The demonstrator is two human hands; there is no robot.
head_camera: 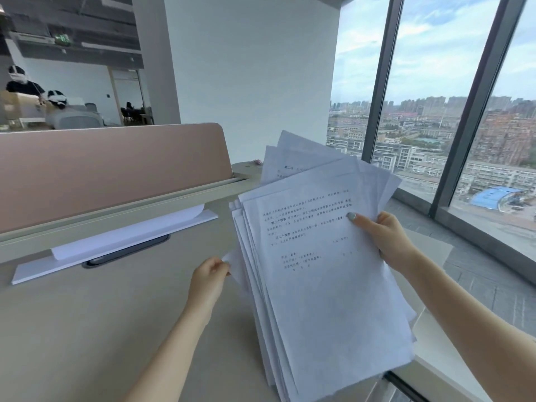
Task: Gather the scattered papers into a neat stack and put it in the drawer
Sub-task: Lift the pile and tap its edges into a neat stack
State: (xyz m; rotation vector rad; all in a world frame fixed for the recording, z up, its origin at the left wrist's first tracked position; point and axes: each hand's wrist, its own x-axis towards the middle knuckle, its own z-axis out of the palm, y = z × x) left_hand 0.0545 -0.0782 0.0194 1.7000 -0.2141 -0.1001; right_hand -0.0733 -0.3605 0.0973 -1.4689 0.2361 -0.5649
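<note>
our right hand (390, 242) grips the uneven bundle of white printed papers (319, 271), left hand (210, 274) pinches its edge; we should tap it on the beige desk (87, 329) to align.

**Paper, laminate and glass**

The papers (319, 271) were thin white printed sheets, matt, their edges uneven and slightly curled. The desk (87, 329) showed a smooth, matt beige surface like laminate. At 10 o'clock the divider (110, 169) had a smooth pinkish face with a faint satin sheen. At 2 o'clock the window (429, 82) was clear glass in dark, smooth frames.
</note>
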